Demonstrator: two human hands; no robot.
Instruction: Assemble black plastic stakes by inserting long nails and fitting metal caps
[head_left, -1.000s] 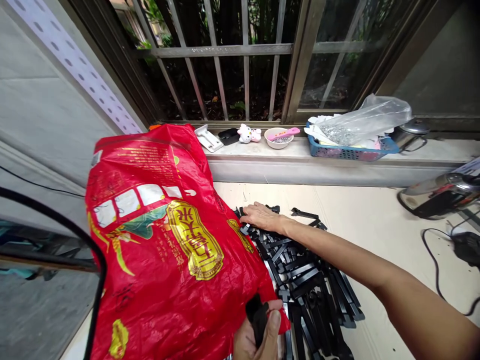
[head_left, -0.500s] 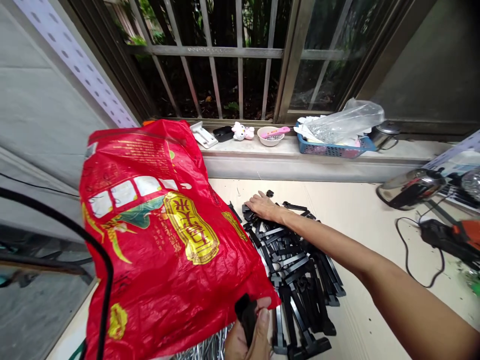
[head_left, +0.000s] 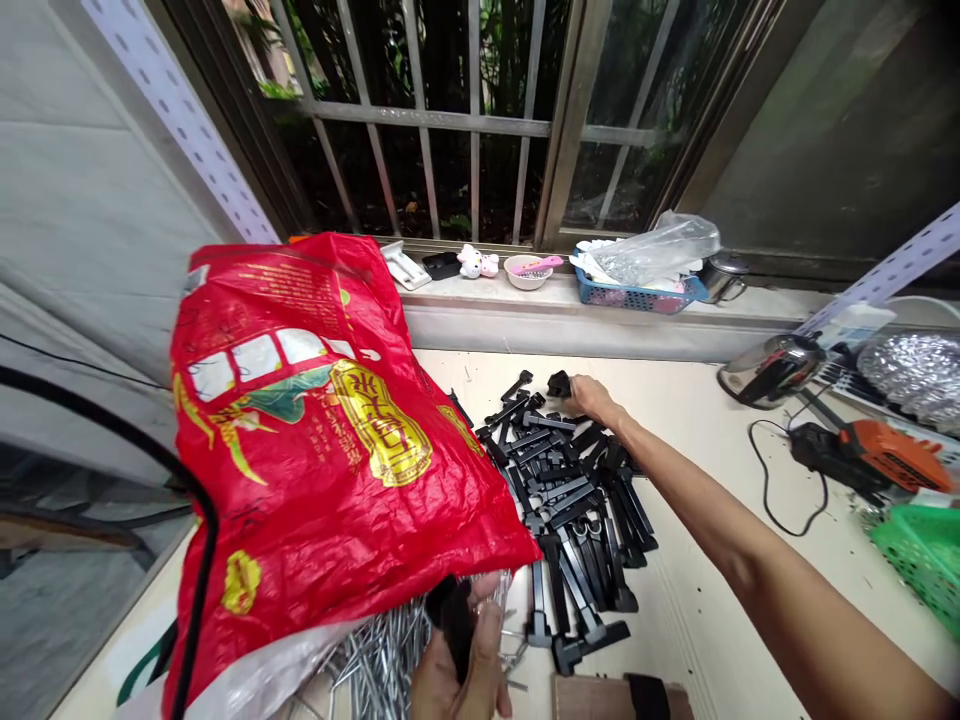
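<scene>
My right hand (head_left: pixel 591 398) reaches across a heap of black plastic pieces (head_left: pixel 570 500) on the table and pinches one black piece (head_left: pixel 559 383) at the heap's far edge. My left hand (head_left: pixel 461 670) is at the bottom of the view, closed on a black piece (head_left: pixel 455 625) next to the lower edge of a big red printed bag (head_left: pixel 315 470). Shiny metal rods (head_left: pixel 382 660) stick out from under the bag beside that hand.
On the windowsill stand a blue basket with a clear plastic bag (head_left: pixel 637 272), a small bowl (head_left: pixel 525 271), a toy (head_left: pixel 478 263) and a metal pot (head_left: pixel 724 277). At the right lie a kettle (head_left: pixel 769 368), an orange power tool with cord (head_left: pixel 870 455) and a green basket (head_left: pixel 922 555).
My right hand moved right, from the heap's left edge by the bag to its far right corner, and closed on a black piece. The view swung right, showing the rods under the bag.
</scene>
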